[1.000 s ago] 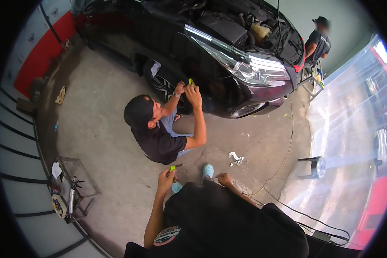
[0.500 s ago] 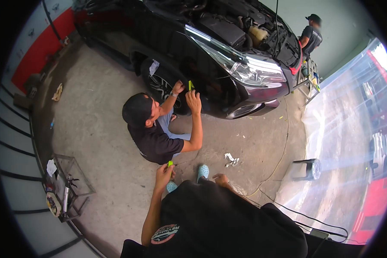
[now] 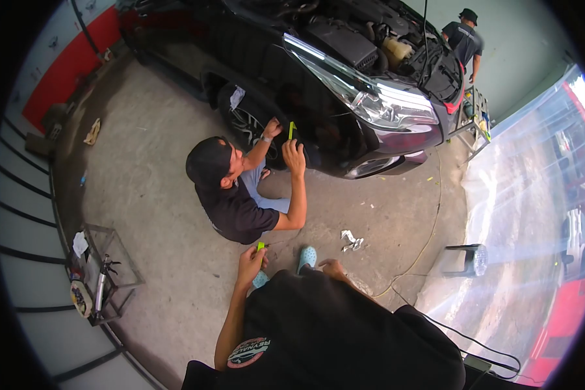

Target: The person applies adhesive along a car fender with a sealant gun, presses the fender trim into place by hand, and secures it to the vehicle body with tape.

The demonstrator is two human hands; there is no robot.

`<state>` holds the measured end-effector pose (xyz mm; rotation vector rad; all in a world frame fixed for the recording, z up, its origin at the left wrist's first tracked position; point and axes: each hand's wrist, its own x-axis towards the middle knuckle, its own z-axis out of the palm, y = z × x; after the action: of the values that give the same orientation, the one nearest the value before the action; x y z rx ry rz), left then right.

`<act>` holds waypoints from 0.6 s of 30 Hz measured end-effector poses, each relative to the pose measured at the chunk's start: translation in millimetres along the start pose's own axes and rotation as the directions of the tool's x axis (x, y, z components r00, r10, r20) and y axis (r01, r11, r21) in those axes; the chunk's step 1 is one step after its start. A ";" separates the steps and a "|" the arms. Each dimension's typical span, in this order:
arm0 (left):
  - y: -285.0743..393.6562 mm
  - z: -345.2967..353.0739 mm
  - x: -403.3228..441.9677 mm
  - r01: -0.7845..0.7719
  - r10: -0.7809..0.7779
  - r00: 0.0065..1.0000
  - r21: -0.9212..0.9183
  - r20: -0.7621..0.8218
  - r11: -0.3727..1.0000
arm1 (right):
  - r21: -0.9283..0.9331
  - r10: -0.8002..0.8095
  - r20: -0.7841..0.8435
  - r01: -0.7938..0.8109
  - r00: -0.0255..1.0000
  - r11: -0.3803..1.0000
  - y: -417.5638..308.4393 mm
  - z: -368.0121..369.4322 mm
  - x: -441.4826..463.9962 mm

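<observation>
My left hand (image 3: pixel 249 265) is closed on a small yellow-green strip (image 3: pixel 260 247), held up in front of my body. My right hand (image 3: pixel 333 268) hangs low beside my light blue shoe (image 3: pixel 307 257); its fingers are too small to make out clearly. Ahead of me a crouching person (image 3: pixel 237 195) in a black cap holds another yellow-green piece (image 3: pixel 292 130) against the side of a black car (image 3: pixel 318 97), near the front wheel (image 3: pixel 244 123). That person's other hand is raised beside the wheel arch.
The hood is up over the engine (image 3: pixel 344 42). Another person (image 3: pixel 464 40) stands by a metal stand (image 3: pixel 478 123). A stool (image 3: pixel 465 260), a hose (image 3: pixel 429 240) and white scraps (image 3: pixel 351 240) lie to the right. A metal rack (image 3: pixel 114 266) with tools is left.
The standing person at the back has turned and moved slightly left. The crouching person's right hand has lowered a little along the yellow-green piece. My hands have barely moved.
</observation>
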<state>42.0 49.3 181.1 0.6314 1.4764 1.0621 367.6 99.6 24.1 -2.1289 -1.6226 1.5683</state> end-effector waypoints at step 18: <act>-0.7 9.2 -8.1 0.036 -0.035 0.999 0.047 -0.024 0.998 | 0.016 -0.050 0.041 0.050 0.998 0.999 2.8 -6.4 -0.5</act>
<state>52.6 44.4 184.9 0.6254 1.5311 1.0124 374.2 101.2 26.0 -2.0459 -1.6575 1.6144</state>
